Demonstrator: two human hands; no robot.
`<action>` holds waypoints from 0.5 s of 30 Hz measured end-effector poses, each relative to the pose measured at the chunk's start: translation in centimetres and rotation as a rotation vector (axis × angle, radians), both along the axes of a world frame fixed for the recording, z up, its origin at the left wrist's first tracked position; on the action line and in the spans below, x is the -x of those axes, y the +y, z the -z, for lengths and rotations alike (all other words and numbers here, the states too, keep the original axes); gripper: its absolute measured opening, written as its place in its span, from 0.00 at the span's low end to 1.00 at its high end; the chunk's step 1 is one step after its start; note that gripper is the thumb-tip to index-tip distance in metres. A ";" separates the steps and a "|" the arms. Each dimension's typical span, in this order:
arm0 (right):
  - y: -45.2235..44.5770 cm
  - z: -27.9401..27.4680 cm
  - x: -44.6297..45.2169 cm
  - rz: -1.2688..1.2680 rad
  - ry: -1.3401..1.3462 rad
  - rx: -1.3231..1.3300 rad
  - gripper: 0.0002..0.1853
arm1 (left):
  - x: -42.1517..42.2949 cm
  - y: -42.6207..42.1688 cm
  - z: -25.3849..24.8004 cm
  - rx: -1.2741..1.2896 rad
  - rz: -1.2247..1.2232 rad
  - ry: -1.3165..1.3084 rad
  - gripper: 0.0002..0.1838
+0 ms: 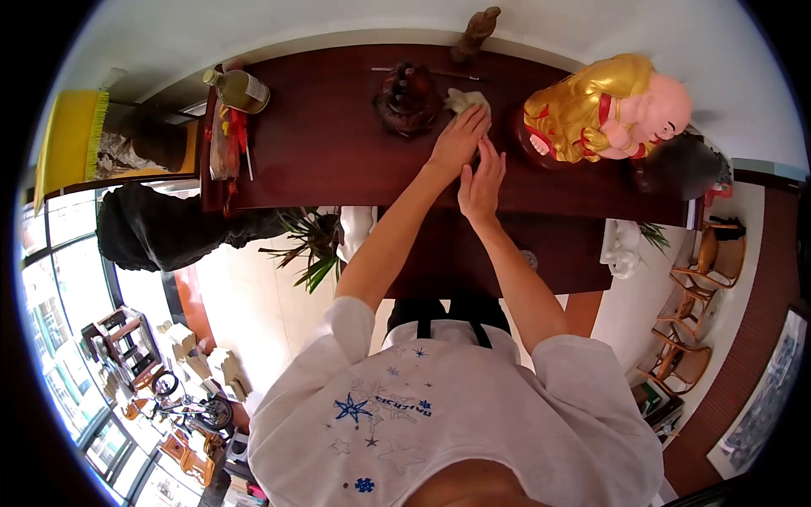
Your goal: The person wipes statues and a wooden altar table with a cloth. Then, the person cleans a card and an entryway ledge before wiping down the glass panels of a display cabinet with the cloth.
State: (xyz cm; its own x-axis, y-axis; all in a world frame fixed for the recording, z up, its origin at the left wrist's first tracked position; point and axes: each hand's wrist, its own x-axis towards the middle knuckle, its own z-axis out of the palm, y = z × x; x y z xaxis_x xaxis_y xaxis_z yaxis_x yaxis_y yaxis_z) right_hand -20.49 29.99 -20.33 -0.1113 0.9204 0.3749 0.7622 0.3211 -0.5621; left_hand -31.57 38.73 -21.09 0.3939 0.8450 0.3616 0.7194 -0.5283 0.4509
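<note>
On the dark red wooden table, my left hand (460, 137) rests on a pale, crumpled cloth (467, 100), its fingers pressed over it. Just nearer to me, my right hand (483, 184) has its fingers stretched out beside the left fingers and wrist, with nothing visible in it. Left of the cloth stands a dark carved pot (408, 100), perhaps an incense burner. To the right sits a large laughing Buddha statue (604, 114) in a gold robe.
A thin stick (397, 70) and a small brown carving (475, 35) lie toward the wall. At the left end are a bottle (238, 90) and red-wrapped items (228, 139). A lower dark tabletop (498, 245) and a spiky plant (308, 245) are nearer my body.
</note>
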 end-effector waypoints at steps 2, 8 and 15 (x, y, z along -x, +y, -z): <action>0.1 0.0 -0.2 0.060 0.012 -0.008 0.30 | -0.6 0.8 0.3 0.017 0.010 -0.028 0.31; 0.2 -0.6 -0.3 0.106 0.006 0.010 0.30 | 5.5 -9.3 -1.3 0.118 -0.064 -0.095 0.29; 0.5 -1.0 0.0 -0.024 -0.158 0.076 0.29 | 21.3 -11.7 -3.1 0.167 -0.426 -0.145 0.39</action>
